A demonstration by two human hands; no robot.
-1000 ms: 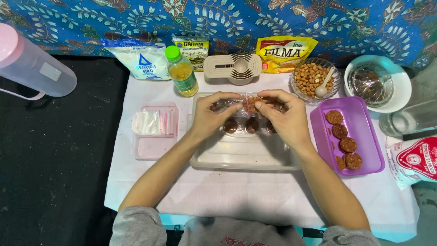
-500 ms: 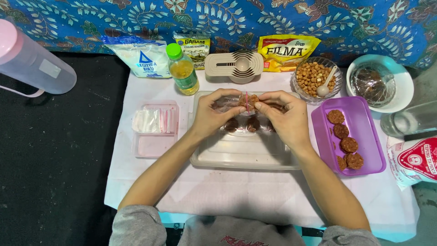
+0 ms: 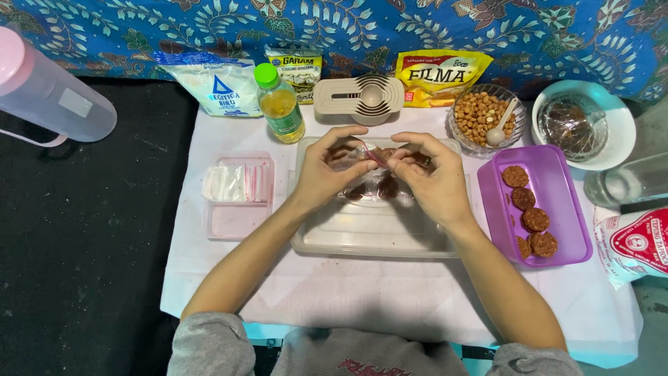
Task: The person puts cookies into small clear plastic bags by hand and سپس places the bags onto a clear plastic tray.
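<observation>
Two hands, left hand [image 3: 327, 174] and right hand [image 3: 431, 182], fingers pinched on small wrapper [image 3: 376, 157]

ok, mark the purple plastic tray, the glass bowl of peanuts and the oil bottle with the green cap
purple rectangular plastic tray [image 3: 567, 202]: head view, bare floor near its right wall.
clear glass bowl of peanuts [image 3: 475, 111]: head view, on the peanuts inside.
small yellow oil bottle with green cap [image 3: 280, 108]: head view, on its body.

Single head-worn view, looking steeply down, close over the cloth-covered table [image 3: 390, 299]; forearms entering from below
</observation>
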